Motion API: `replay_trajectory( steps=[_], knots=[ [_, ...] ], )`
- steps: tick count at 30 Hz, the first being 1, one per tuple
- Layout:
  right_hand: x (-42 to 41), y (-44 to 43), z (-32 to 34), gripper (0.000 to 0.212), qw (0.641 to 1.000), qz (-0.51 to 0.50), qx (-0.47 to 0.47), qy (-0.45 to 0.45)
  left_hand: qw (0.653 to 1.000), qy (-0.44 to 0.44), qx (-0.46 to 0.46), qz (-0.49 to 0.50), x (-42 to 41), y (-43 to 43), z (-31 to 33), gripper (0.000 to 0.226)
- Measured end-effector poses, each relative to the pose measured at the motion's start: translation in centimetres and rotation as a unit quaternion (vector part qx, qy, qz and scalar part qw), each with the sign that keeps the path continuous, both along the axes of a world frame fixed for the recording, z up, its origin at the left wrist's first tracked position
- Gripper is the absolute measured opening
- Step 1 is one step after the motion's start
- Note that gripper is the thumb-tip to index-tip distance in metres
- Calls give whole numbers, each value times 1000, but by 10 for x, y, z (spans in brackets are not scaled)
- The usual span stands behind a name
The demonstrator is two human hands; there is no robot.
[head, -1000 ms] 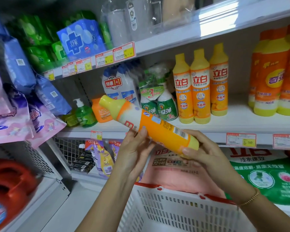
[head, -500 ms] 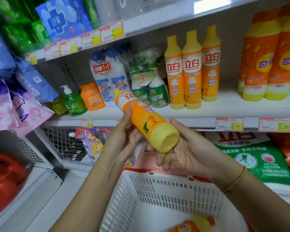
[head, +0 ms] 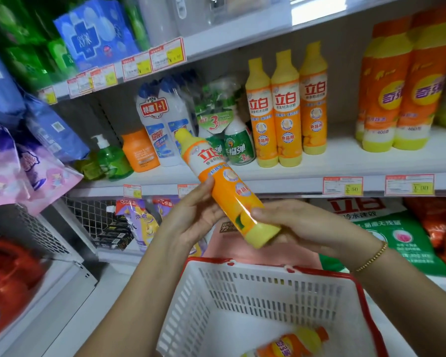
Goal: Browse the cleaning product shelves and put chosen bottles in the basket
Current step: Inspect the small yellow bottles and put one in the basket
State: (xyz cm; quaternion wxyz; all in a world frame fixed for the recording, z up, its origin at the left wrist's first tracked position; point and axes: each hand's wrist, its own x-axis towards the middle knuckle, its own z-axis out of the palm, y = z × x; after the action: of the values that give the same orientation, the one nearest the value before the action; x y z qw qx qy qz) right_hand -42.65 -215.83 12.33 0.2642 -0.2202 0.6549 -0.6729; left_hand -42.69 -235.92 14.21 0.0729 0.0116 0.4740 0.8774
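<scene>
Mid-frame, the left hand and right hand grip a tilted orange bottle with curled fingers above the white basket.

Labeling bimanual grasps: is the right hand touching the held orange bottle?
Touching. Head view: the right hand has its thumb over the orange bottle near its yellow base, fingers curled beneath; the left hand grips its middle.

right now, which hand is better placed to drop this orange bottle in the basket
Probably right: the right hand wraps the orange bottle near its base, above the basket; the left hand holds its middle.
</scene>
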Motion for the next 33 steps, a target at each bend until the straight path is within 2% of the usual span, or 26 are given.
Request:
replay_trajectory(
  steps=[2,4,7,9,12,15,18,21,26,30,33],
  knots=[
    [0,6,-5,43,999,24,13,21,999,21,-38,-17,1,5,0,79],
    [3,13,-6,35,998,31,29,40,995,49,-90,-16,4,11,2,68],
    [4,20,-12,44,983,-28,123,136,971,89,-220,34,11,27,2,52],
    [2,26,-14,49,966,-100,154,182,941,136,-298,82,15,38,-2,58],
    [0,42,-10,41,945,-180,154,227,884,230,-389,117,18,54,-10,57],
    [5,58,6,37,927,-183,142,294,801,331,-485,116,18,64,-19,69],
    [14,76,22,56,921,-171,124,328,764,364,-518,123,19,73,-18,71],
    [24,87,31,70,894,-155,137,397,772,355,-514,119,18,85,-12,64],
    [32,104,38,53,862,-228,93,443,791,365,-483,90,14,118,-2,61],
    [33,131,49,52,782,-343,134,503,802,397,-435,105,7,163,2,60],
    [30,150,51,54,734,-427,113,517,790,416,-422,157,-5,196,4,61]
  ],
)
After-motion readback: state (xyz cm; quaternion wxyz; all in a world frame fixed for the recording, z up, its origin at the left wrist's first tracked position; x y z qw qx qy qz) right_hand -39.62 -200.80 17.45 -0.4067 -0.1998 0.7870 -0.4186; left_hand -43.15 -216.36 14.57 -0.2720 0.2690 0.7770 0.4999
